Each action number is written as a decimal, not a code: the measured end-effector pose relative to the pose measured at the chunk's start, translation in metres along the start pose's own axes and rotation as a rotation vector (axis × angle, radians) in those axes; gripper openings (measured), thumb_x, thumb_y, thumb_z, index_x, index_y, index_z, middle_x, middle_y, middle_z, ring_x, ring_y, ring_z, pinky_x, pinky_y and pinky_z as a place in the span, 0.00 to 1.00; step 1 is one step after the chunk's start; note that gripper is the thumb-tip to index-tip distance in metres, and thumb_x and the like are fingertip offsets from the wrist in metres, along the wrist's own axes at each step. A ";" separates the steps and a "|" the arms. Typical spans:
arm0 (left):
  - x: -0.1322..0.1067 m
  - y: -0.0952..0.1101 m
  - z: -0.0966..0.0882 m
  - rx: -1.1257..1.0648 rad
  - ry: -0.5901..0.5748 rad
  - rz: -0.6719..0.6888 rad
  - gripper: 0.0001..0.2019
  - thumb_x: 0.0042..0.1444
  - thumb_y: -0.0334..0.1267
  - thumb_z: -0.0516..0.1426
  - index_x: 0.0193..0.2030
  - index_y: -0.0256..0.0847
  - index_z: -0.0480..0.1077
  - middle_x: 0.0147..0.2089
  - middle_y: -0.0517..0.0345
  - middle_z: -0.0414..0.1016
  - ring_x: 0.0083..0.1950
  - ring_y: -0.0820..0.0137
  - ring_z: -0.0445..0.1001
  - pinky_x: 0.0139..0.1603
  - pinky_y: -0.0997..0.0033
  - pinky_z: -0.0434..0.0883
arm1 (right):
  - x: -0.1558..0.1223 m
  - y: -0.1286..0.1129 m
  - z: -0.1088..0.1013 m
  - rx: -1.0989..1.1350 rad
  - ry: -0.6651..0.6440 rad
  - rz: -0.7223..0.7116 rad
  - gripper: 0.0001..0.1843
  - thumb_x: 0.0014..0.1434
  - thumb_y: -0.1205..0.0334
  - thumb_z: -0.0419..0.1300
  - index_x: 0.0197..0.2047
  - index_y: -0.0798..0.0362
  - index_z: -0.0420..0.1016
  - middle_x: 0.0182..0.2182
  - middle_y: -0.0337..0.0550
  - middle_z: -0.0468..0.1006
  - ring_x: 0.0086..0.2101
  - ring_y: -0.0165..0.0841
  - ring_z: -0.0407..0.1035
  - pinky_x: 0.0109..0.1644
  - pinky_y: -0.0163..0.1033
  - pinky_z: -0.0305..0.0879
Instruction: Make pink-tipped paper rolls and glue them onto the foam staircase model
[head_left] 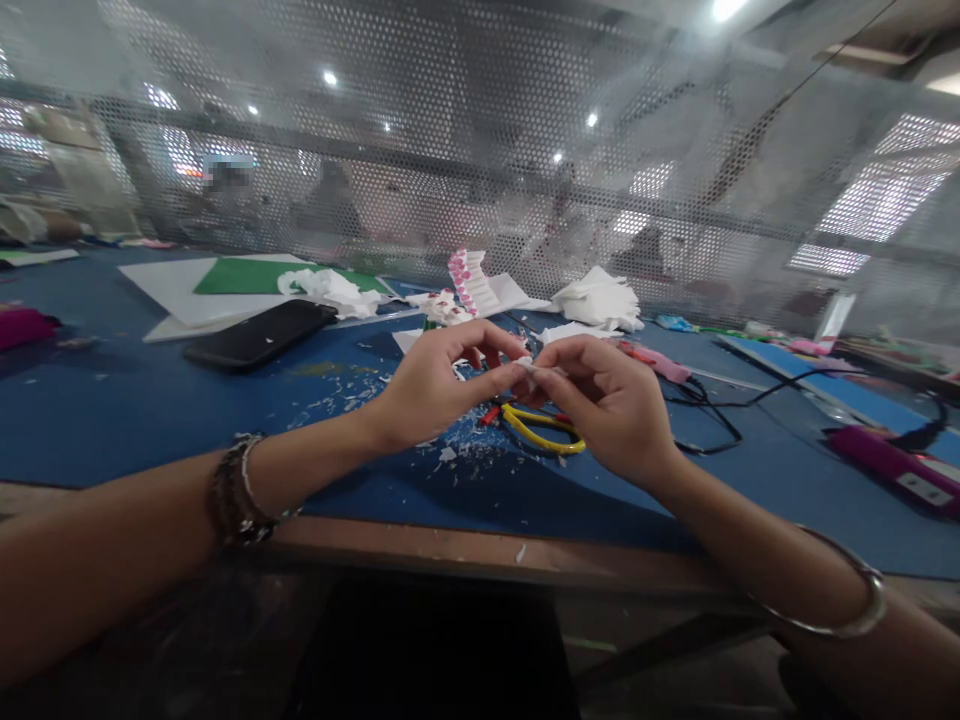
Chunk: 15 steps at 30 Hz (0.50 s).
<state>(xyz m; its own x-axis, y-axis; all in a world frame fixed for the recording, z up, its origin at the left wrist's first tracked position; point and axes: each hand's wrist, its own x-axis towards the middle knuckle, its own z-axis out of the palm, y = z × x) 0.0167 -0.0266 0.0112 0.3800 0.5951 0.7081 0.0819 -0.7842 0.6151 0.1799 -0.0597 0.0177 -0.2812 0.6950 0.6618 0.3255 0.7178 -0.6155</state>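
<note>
Both my hands meet above the blue table, pinching one small white piece (529, 366) that looks like paper or foam; its exact kind is unclear. My left hand (442, 385) grips it from the left between thumb and fingers. From the right, my right hand (611, 400) holds it with thumb and forefinger. Below them lies a tool with yellow looped handles (544, 440), perhaps scissors, partly hidden by my right hand. White scraps (448, 455) are scattered on the table under my hands.
A black phone (259, 335) lies left on white and green sheets (247, 276). Crumpled white paper (600, 298) and a pink-edged strip (466, 280) sit at the back. A cable (724, 440) and a purple power strip (892, 465) are right. A perforated metal screen (450, 130) stands behind.
</note>
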 end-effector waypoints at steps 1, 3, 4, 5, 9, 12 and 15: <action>0.000 0.000 0.000 0.000 -0.010 -0.001 0.07 0.48 0.37 0.57 0.33 0.35 0.69 0.33 0.54 0.74 0.31 0.74 0.69 0.31 0.75 0.67 | 0.000 0.000 0.000 0.003 -0.005 0.003 0.02 0.52 0.66 0.55 0.30 0.55 0.65 0.24 0.36 0.74 0.25 0.23 0.71 0.29 0.26 0.68; 0.000 0.000 0.000 -0.003 -0.029 -0.003 0.08 0.49 0.37 0.56 0.34 0.34 0.68 0.33 0.54 0.73 0.31 0.74 0.69 0.31 0.75 0.67 | 0.000 -0.001 -0.001 0.010 -0.014 0.010 0.02 0.52 0.67 0.56 0.30 0.55 0.65 0.23 0.36 0.74 0.24 0.23 0.71 0.29 0.26 0.68; 0.000 0.000 -0.001 -0.010 -0.038 -0.003 0.08 0.49 0.37 0.55 0.34 0.34 0.68 0.33 0.54 0.73 0.30 0.75 0.68 0.31 0.74 0.67 | 0.000 -0.001 -0.001 0.011 -0.017 0.013 0.02 0.52 0.67 0.55 0.30 0.55 0.65 0.23 0.35 0.74 0.24 0.22 0.71 0.28 0.26 0.68; 0.000 0.000 -0.001 -0.018 -0.046 -0.005 0.08 0.50 0.37 0.55 0.34 0.34 0.68 0.33 0.54 0.73 0.31 0.75 0.68 0.32 0.74 0.67 | 0.001 -0.002 -0.001 0.012 -0.018 0.016 0.02 0.53 0.67 0.55 0.30 0.55 0.65 0.22 0.35 0.74 0.24 0.22 0.70 0.28 0.25 0.68; 0.000 0.001 0.000 -0.047 -0.071 -0.041 0.08 0.51 0.38 0.54 0.34 0.35 0.67 0.33 0.55 0.72 0.31 0.75 0.68 0.33 0.75 0.67 | 0.000 -0.003 -0.001 -0.005 0.014 0.001 0.01 0.53 0.67 0.55 0.30 0.54 0.64 0.22 0.34 0.73 0.23 0.22 0.70 0.27 0.26 0.68; 0.000 0.001 0.001 -0.056 -0.083 -0.063 0.07 0.51 0.37 0.54 0.34 0.35 0.67 0.32 0.57 0.71 0.30 0.76 0.67 0.30 0.78 0.66 | -0.001 -0.004 -0.002 -0.074 0.046 -0.035 0.01 0.53 0.68 0.54 0.31 0.53 0.64 0.22 0.34 0.71 0.22 0.22 0.68 0.26 0.27 0.67; 0.001 0.002 0.001 -0.053 -0.080 -0.102 0.06 0.50 0.36 0.54 0.33 0.35 0.67 0.30 0.57 0.71 0.28 0.77 0.66 0.27 0.79 0.64 | -0.002 -0.004 -0.006 -0.197 0.036 -0.161 0.04 0.54 0.69 0.53 0.33 0.52 0.66 0.24 0.34 0.71 0.23 0.22 0.67 0.26 0.27 0.66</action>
<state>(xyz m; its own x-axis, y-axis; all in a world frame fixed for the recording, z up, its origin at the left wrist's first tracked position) 0.0180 -0.0274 0.0127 0.4450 0.6535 0.6123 0.0756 -0.7087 0.7014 0.1844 -0.0641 0.0214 -0.3125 0.5678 0.7615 0.4498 0.7945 -0.4079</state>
